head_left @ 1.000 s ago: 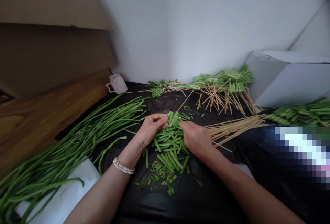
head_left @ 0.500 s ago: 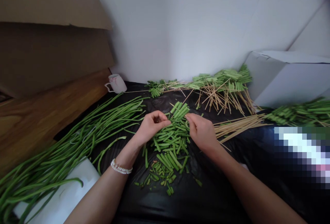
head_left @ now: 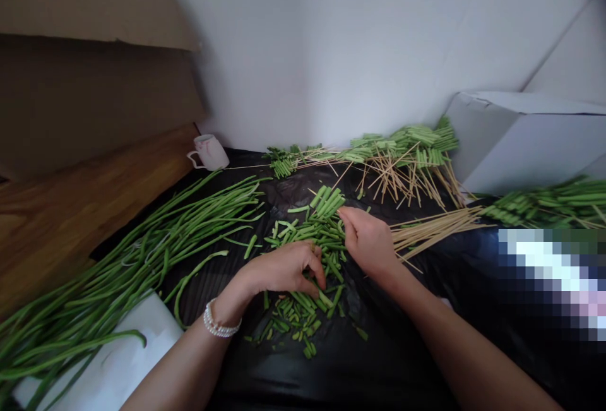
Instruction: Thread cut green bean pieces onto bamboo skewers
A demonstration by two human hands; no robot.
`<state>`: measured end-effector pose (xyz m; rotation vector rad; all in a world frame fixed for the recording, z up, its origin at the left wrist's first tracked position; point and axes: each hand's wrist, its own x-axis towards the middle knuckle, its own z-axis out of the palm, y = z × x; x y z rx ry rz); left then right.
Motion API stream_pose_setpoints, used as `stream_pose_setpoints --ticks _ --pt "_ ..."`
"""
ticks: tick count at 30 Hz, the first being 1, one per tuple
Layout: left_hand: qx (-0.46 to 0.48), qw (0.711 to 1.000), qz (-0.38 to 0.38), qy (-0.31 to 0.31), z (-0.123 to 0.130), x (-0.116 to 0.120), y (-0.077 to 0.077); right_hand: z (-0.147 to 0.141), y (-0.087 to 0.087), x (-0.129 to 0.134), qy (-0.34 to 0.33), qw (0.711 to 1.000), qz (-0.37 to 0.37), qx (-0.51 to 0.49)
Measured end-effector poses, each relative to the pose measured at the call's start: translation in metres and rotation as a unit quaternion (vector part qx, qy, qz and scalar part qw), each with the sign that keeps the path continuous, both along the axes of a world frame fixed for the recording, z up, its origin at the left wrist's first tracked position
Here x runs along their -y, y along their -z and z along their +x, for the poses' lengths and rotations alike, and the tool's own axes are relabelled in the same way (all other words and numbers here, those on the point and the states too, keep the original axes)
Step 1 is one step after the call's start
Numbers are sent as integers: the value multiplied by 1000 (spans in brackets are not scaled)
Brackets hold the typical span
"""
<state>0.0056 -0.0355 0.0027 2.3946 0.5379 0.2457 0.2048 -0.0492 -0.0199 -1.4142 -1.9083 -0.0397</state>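
head view: right hand pinches partly hidden bean skewer; left hand, grip unclear.

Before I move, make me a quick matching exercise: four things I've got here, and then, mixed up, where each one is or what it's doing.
Things:
1. Mug
2. Left hand
3. Right hand
4. Long green stalks

Places and states:
A. Pinching at the end of a neat row of green pieces
B. Spread in a loose heap along the left side
C. Near the foot of the white wall
D. Fingers curled down at the loose cut pieces

Right pairs: 1-C, 2-D, 3-A, 4-B.
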Motion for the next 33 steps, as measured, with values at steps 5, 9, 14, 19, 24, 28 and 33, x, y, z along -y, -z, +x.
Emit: stream_pose_setpoints --ticks 5,9,14,19,24,28,33 --pt "53 995 -73 -41 0 -2 0 1 -1 -1 -1 1000 16 -21" --pt "162 957 -153 -188 -4 -14 5 2 -3 -2 -2 996 61 -59" --pt "367 780 -257 -438 -15 -36 15 0 -3 1 -15 997 61 -53" --pt "471 647 -431 -418 -21 -43 16 -9 0 8 -48 999 1 16" --pt "480 643 -461 -379 -18 -40 14 -14 1 11 -44 996 -39 63" --pt "482 650 -455 -373 -18 -40 13 -14 1 11 -38 996 -37 72" --pt "469 673 -440 -367 -18 -39 16 -14 1 11 -36 996 -38 73"
